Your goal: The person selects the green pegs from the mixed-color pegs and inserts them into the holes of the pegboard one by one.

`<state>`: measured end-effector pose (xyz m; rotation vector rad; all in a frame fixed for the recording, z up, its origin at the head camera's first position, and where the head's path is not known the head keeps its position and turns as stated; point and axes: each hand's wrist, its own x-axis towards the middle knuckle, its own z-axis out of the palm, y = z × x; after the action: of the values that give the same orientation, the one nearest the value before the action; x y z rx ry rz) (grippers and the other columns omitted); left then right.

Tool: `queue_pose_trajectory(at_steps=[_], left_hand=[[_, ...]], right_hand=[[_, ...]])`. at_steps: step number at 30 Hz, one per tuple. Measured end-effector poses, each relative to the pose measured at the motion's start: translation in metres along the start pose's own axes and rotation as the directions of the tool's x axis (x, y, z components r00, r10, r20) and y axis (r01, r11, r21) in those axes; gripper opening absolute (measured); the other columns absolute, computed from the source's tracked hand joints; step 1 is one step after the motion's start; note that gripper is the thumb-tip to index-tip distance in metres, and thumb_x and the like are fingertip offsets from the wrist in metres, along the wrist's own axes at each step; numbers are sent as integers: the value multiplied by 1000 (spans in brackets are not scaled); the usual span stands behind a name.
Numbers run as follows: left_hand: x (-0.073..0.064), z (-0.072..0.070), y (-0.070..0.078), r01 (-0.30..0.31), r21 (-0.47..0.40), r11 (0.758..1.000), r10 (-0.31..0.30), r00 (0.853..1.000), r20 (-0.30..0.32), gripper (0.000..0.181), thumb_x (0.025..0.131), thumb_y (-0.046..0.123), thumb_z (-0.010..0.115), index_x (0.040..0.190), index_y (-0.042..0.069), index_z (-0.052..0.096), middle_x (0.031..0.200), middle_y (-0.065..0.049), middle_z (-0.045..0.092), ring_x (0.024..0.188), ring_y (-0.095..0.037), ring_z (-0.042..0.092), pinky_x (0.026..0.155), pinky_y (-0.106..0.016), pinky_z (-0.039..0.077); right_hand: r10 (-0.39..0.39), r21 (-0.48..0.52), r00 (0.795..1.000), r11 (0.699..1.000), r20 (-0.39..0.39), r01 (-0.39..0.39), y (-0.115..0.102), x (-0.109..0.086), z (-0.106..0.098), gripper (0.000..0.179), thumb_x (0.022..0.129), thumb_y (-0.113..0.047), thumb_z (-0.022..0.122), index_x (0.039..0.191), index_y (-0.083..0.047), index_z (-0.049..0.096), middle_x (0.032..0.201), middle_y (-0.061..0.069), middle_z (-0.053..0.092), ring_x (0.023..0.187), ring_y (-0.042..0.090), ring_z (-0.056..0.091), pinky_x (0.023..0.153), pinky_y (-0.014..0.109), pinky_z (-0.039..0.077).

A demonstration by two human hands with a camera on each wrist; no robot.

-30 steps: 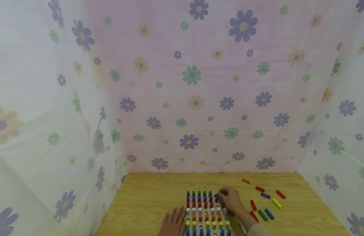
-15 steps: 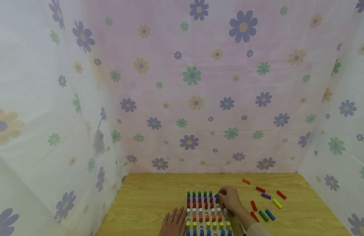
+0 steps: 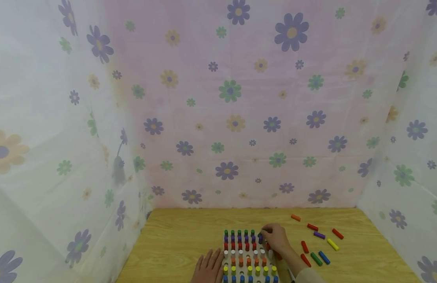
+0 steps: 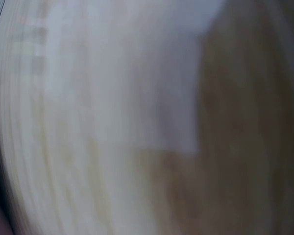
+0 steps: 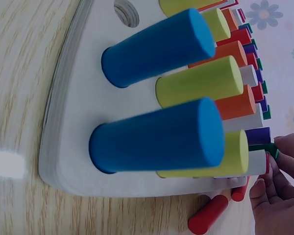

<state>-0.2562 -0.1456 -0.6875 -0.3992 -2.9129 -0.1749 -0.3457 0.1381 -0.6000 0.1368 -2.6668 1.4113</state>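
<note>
A pale pegboard (image 5: 78,122) stands at the table's front, bearing rows of green, purple, red, white, orange, yellow and blue pegs. Over its back right corner, my right hand (image 3: 276,237) pinches a green peg (image 3: 259,234) between thumb and fingertips, at the end of the green row and just behind a purple peg (image 3: 260,239). The right wrist view shows this green peg (image 5: 265,148) partly hidden by the fingers. My left hand (image 3: 208,267) lies flat with fingers spread, its fingertips right at the board's left edge. The left wrist view is blurred.
Loose pegs lie scattered to the right, among them a green peg (image 3: 316,258), a blue peg (image 3: 324,257), a yellow peg (image 3: 333,244) and an orange peg (image 3: 295,217). A red peg (image 5: 208,214) lies beside the board's right edge. Flowered curtains (image 3: 253,98) enclose the wooden table (image 3: 176,232).
The green peg in my right hand has gone from slanted to more upright at the back right corner, the fingers shifting slightly left. The left hand has stayed in place.
</note>
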Motion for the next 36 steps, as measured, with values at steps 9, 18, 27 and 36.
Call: queue_pose_trajectory(at_steps=[9,18,27,36], left_hand=[[-1,3,-1,-9,29,1000,10,999,-41,51,112,52,27,147,31,57,149,9,56,137,-23,52,112,-50,44],[-1,3,0,-10,18,1000,11,998,-58,49,112,50,30,147,30,58,148,7,57,137,-24,52,113,-50,44],[-1,0,0,-1,-2,1000,1,1000,-11,49,112,50,31,148,29,57,149,6,56,139,-25,51,114,-51,43],[-1,-3,-1,-33,1,999,33,999,-16,52,112,51,28,149,26,55,152,5,54,139,-27,50,114,-51,42]], right_hand=[[22,25,999,999,40,-23,0,1,5,14,95,-5,68,103,4,75,90,6,71,78,16,64,64,34,59],[-19,31,1000,999,22,19,1,0,9,11,95,-5,68,99,2,76,87,4,72,79,15,65,68,34,59],[36,20,999,999,39,-37,4,-1,1,13,95,-7,68,102,1,75,92,5,72,82,17,65,69,37,60],[5,-11,998,1000,57,-5,9,-12,-36,9,96,-6,69,100,-1,75,90,2,70,80,15,64,67,32,58]])
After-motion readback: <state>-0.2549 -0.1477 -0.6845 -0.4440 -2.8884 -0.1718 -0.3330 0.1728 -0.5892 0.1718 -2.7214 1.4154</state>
